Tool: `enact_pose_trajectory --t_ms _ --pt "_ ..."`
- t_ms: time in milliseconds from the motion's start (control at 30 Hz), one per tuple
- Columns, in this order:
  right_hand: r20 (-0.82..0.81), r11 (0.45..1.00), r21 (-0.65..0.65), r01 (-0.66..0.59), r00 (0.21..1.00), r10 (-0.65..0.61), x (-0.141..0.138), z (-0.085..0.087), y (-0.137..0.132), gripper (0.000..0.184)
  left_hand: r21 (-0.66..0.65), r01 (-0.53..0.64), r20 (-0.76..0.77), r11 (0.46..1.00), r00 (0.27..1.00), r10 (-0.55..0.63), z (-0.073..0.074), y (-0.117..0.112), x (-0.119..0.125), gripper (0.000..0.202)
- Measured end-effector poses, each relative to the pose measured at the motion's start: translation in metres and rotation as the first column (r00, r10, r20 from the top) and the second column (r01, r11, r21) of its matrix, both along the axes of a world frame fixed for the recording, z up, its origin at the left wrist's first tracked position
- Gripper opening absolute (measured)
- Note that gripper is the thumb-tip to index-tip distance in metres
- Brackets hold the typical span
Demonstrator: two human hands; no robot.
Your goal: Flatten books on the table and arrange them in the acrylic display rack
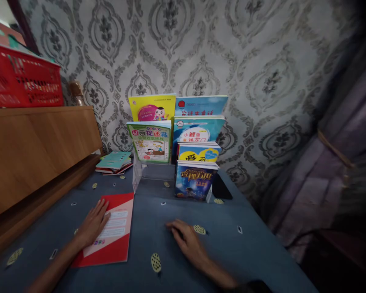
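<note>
My left hand point(93, 226) lies flat, fingers stretched out, on a thin red book point(117, 250) with a pale panel of printed text. My right hand point(187, 242) rests on the dark blue tablecloth point(146, 232) right of that book, thumb and forefinger apart and nothing in it. Beyond both hands stands a clear stepped book rack point(155, 173). Its left side bears a yellow book point(152, 106) behind a green picture book point(152, 144). On the right are two blue books, a yellow-and-blue book point(198, 153) and a dark blue book point(195, 181) in front.
Several thin books lie stacked point(114, 160) behind the rack's left side. A black flat object point(222, 188) lies at its right. Along the left runs a wooden cabinet point(42, 150) with a red basket point(24, 77) on top. A tied curtain point(311, 187) hangs at the right.
</note>
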State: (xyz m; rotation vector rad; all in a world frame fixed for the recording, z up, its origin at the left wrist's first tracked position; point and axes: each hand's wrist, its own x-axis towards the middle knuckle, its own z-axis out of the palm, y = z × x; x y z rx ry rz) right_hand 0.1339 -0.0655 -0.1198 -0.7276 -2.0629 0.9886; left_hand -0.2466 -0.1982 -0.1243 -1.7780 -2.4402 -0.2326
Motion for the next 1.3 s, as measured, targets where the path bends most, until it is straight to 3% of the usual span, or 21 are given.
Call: enact_pose_trajectory --t_ms 167,300,467,667,900,1067,1300 --pt "0.075 0.997 0.071 -0.007 0.997 0.002 0.011 0.003 -0.002 0.028 0.013 0.057 -0.007 0.998 0.998 -0.057 -0.005 -0.014 0.017 0.065" --pt "0.104 0.99 0.133 -0.036 0.994 0.022 0.011 0.008 -0.004 0.029 0.013 0.101 0.004 0.995 0.995 -0.102 -0.002 -0.012 0.043 0.063" --pt "0.071 0.972 0.236 -0.017 0.997 0.0 0.013 0.013 -0.006 0.028 0.023 0.159 -0.009 0.987 0.987 -0.159 -0.002 0.011 0.076 0.06" --pt "0.098 0.967 0.25 0.056 0.992 -0.083 0.015 0.017 -0.001 0.031 0.068 0.249 -0.027 0.966 0.969 -0.247 -0.002 0.045 0.122 0.059" --pt "0.172 0.948 0.291 0.128 0.968 -0.184 0.015 0.006 0.006 0.032 0.122 0.274 0.061 0.954 0.957 -0.283 -0.006 0.064 0.174 0.06" --pt "0.258 0.928 0.35 0.128 0.939 -0.227 0.017 0.004 0.005 0.033 0.171 0.313 0.087 0.934 0.94 -0.33 -0.009 0.065 0.184 0.061" --pt "0.35 0.92 0.365 0.144 0.894 -0.279 0.017 0.015 0.0 0.035 0.112 0.289 0.023 0.951 0.956 -0.294 0.002 0.077 0.18 0.062"
